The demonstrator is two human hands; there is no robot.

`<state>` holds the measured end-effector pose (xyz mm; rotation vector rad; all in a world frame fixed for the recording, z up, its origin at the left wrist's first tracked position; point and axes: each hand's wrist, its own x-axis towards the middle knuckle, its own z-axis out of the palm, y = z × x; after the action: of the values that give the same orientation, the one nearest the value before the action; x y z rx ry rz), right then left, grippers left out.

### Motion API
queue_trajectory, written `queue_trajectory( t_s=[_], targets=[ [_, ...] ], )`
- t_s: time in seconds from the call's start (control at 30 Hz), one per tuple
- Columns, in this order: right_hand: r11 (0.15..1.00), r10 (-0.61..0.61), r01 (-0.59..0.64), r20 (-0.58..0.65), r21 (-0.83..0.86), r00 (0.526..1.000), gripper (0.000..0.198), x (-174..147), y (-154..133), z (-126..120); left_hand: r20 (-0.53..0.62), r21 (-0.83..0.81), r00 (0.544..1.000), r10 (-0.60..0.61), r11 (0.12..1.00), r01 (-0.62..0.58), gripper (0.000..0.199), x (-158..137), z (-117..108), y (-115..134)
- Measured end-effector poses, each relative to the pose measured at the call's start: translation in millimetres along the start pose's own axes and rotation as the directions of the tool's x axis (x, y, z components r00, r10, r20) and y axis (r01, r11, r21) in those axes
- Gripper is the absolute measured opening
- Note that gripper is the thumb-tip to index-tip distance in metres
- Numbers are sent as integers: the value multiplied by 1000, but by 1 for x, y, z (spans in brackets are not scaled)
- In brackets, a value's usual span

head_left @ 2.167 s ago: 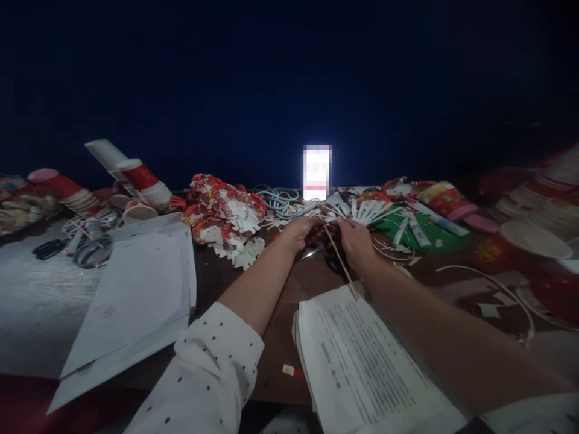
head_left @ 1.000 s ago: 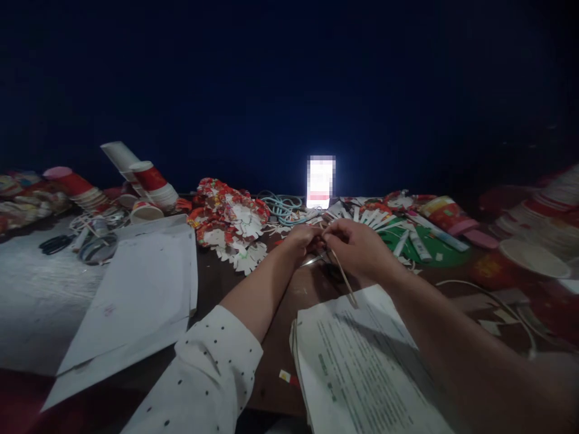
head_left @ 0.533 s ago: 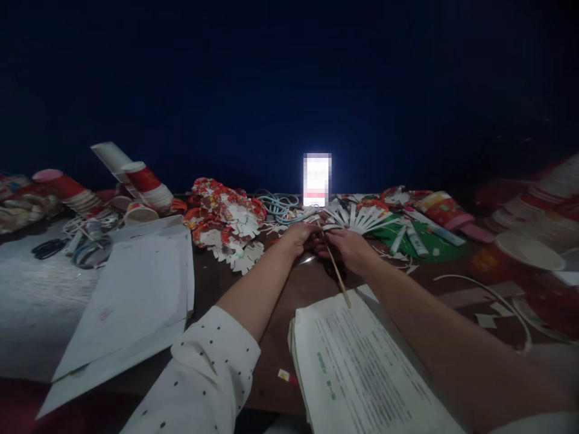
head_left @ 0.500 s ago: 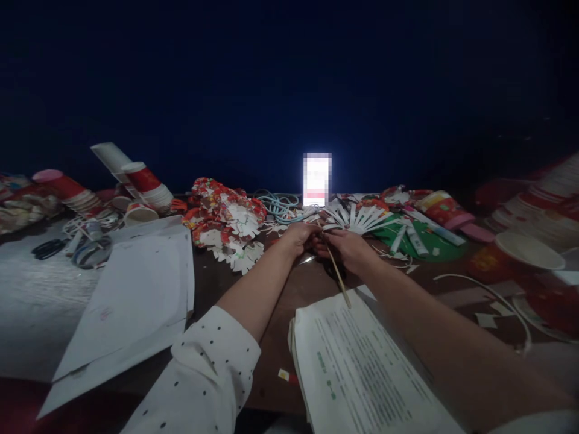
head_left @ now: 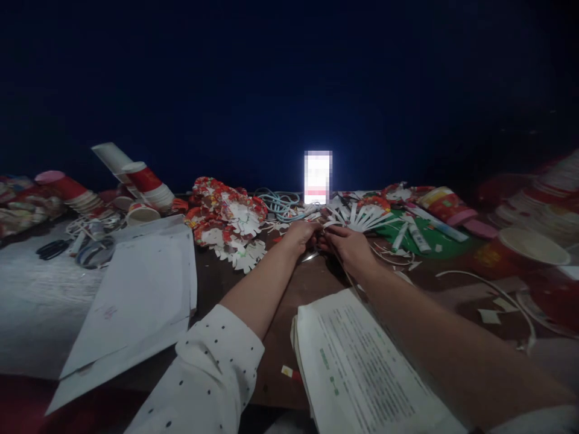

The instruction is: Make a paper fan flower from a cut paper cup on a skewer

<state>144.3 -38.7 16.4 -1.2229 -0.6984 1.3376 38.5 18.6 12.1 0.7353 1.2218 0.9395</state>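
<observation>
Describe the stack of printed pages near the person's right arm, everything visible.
The stack of printed pages is white paper with dense lines of small dark text and a few green marks, too blurred to read. Several sheets show at its left edge. It lies flat on the brown table, angled, its near end running out of view. The right forearm crosses over its right side.

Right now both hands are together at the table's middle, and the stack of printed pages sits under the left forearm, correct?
Not quite. In the head view the printed pages lie under the right forearm; the left hand and right hand do meet mid-table.
</observation>
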Motion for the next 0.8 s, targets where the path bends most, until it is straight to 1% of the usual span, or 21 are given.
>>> queue_trajectory(
  t_s=[0.17,0.27,0.37,0.53,0.67,0.8],
  targets=[
    [999,-10,12,-40,31,999,25,3,4,-2,-23,-6,1000,-17,1000,17,18,-5,2,3],
    [999,-22,23,-46,23,999,27,4,5,-2,-21,-10,1000,-20,1000,20,19,-7,2,3],
    [1000,-9,9,-41,4,999,28,6,5,-2,-18,-42,999,-31,999,30,19,-9,2,4],
    [1000,-2,2,-34,-17,999,25,4,1,-1,38,-115,997,-70,991,74,20,-13,2,8],
    [1000,-3,2,-64,-28,998,22,1,-2,0,68,-122,994,-82,988,90,19,-14,0,10],
    [999,4,-7,-68,-36,998,22,-1,-5,-1,118,-113,989,-86,989,99,17,-14,-2,12]
  ],
)
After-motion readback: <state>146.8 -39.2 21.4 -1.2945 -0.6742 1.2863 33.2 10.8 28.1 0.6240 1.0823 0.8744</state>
